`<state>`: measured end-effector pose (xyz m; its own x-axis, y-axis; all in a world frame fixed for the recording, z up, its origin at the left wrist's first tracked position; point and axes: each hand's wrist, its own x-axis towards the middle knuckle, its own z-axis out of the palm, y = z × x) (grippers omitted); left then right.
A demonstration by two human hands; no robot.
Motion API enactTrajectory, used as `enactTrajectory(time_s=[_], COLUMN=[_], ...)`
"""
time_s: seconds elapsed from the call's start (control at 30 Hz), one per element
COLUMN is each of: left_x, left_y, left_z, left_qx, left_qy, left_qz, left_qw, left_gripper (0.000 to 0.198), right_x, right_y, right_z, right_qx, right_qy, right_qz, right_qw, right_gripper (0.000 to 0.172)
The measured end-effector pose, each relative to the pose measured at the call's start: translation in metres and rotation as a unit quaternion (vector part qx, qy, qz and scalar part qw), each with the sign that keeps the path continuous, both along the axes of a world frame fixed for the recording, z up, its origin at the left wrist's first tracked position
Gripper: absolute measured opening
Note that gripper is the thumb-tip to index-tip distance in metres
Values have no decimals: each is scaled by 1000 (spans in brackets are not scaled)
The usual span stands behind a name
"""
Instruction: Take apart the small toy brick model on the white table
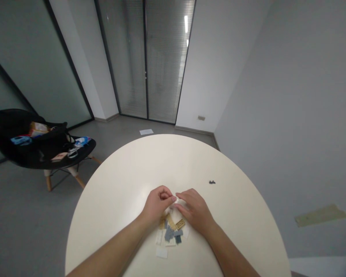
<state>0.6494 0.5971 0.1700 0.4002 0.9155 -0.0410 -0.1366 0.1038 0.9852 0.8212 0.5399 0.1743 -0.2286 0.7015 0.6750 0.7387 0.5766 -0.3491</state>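
Observation:
My left hand [159, 202] and my right hand [193, 209] meet over the middle of the round table. Between their fingertips is a small white building brick [176, 200], mostly covered by the fingers. Both hands pinch it from either side. Just below the hands lies a loose pile of building bricks: a tan brick [180, 224] showing its hollow underside, grey plates [169, 233], a dark teal piece [178, 239] and white plates [162, 252]. A small dark grey piece [212, 182] lies apart, farther off to the right.
The round cream table [118, 173] fills the lower middle. A black chair [31, 157] with a bag and packets on it stands to the left. White paper [146, 132] lies on the floor beyond the table. A wall [291, 127] rises on the right.

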Motion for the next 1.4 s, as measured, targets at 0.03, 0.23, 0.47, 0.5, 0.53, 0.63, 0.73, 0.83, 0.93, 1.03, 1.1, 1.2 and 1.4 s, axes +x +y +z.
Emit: enactTrajectory(time_s=[0.03,0.23,0.47,0.5,0.53,0.63,0.73,0.83,0.93,1.03,1.1,1.2,1.4], left_x=[1,1,0,0,0,0,-1,-1,-2,-2,-3,-5,-8], left_y=[-1,0,0,0,0,0,1,1,1,2,3,4,8], left_z=[0,-5,-4,-4,-4,-6,-9,-10,-9,-9,-9,-9,-8], left_qx=[-2,1,8,12,15,22,33,38,38,45,53,64,73], left_qy=[2,12,6,10,16,39,55,61,61,73,82,88,94], left_qz=[-2,-14,-43,-41,-37,-32,-38,-40,-40,-37,-37,-39,-31], left_qw=[1000,1000,999,999,999,998,997,997,997,996,995,993,992], left_gripper=[33,28,22,21,20,17,17,18,18,16,15,14,14], right_x=[-1,-5,-4,-1,2,19,43,71,99,123,135,142,138], right_y=[0,0,1,2,3,7,10,11,8,4,1,0,0], right_z=[1,5,4,4,3,0,-4,-8,-12,-17,-21,-26,-26], right_qx=[6,21,22,21,21,31,40,23,-13,-77,-118,-154,-212], right_qy=[3,19,28,26,24,15,14,24,36,40,38,25,-27], right_qz=[-1,-15,-16,-23,-36,-106,-196,-288,-384,-465,-497,-522,-544], right_qw=[1000,999,999,999,999,994,980,957,922,881,859,839,812], right_gripper=[26,15,9,8,8,8,16,26,35,39,39,40,34])
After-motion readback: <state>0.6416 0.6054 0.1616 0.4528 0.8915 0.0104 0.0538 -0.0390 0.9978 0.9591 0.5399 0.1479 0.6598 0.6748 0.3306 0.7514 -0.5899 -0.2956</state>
